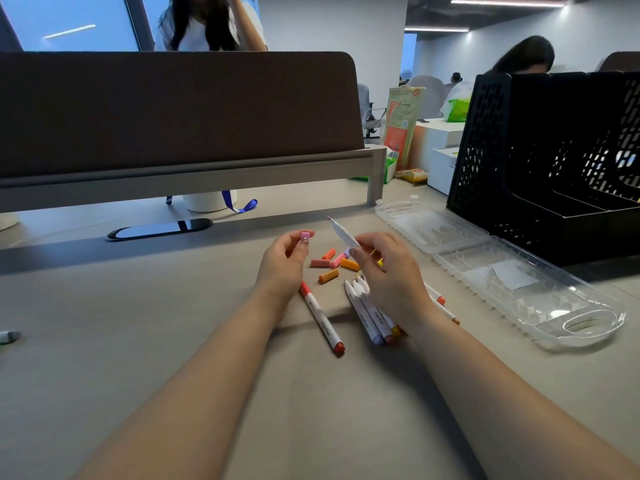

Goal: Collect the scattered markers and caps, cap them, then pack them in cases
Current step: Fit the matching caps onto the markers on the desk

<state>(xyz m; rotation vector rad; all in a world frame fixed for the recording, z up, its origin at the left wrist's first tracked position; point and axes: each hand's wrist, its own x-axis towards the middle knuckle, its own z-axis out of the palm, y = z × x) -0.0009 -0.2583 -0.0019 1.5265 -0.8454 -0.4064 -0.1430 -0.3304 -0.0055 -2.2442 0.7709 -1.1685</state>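
My left hand [284,260] pinches a small pink cap [305,235] between thumb and fingers. My right hand [391,275] holds an uncapped white marker [343,233], its pink tip pointing up and left, a short gap from the cap. Below the hands, several loose caps [329,265] in orange and pink lie on the desk. A capped red marker [322,318] lies under my left wrist. A bunch of white markers [370,311] lies under my right hand, partly hidden. An open clear plastic case [491,271] lies to the right.
A black mesh file organiser [554,161] stands right behind the case. A brown desk divider [180,112] runs across the back. One grey-capped marker [8,337] lies at the far left edge. People sit beyond the divider.
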